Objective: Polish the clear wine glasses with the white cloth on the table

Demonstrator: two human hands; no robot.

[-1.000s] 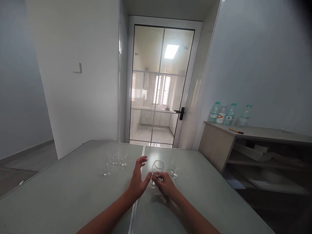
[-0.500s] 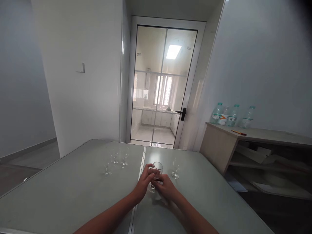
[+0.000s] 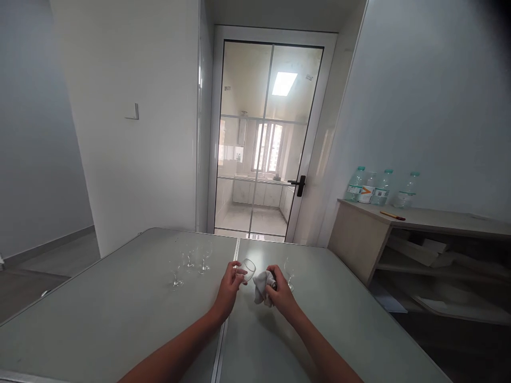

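My left hand point(image 3: 229, 289) is closed round the bowl of a clear wine glass point(image 3: 248, 268), which is tilted on its side above the grey table point(image 3: 120, 324). My right hand point(image 3: 281, 291) grips a crumpled white cloth point(image 3: 262, 284) wrapped about the glass's stem or foot. Another small stemmed glass point(image 3: 288, 272) stands just behind my right hand. Three more glasses point(image 3: 190, 263) stand in a group to the left of my left hand.
A glass door point(image 3: 271, 138) with a black handle lies beyond the table. At the right a wooden shelf unit point(image 3: 419, 239) carries several water bottles point(image 3: 379, 189) and a pencil point(image 3: 393, 215). A seam point(image 3: 223, 335) runs down the table's middle.
My left hand closed on the glass and lifted and tipped it off the table. My right hand shifted right with the cloth, toward the stem end.
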